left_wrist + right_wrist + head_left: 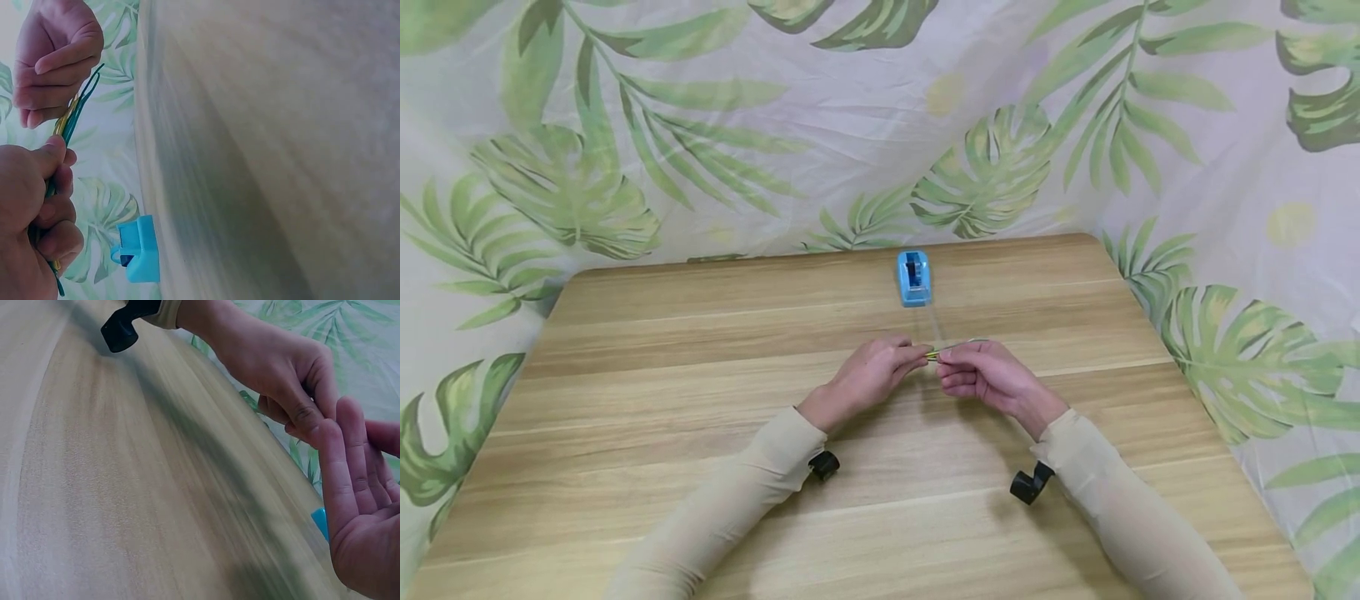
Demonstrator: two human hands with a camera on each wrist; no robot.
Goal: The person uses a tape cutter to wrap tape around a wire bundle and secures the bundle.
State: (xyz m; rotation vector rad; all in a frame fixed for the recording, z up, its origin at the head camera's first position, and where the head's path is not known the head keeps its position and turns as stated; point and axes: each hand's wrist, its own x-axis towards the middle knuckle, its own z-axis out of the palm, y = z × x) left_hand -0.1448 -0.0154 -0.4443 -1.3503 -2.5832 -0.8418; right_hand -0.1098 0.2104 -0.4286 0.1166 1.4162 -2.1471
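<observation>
A thin bundle of green and yellow cords (74, 117) runs between both hands above the table. My left hand (874, 367) grips the bundle, with its thumb and curled fingers round it in the left wrist view. My right hand (988, 375) pinches it between thumb and forefinger, close to the left fingertips. A looped green end sticks out past the right fingers. In the right wrist view, the right hand (369, 487) and left hand (281, 375) meet at the fingertips, and the fingers hide the cords.
A blue tape dispenser (913, 279) stands at the table's back edge, beyond the hands. A faint translucent streak stretches from it toward the right hand. Leaf-patterned cloth (850, 125) hangs behind the wooden table (700, 375). Black mounts (1030, 483) sit at both wrists.
</observation>
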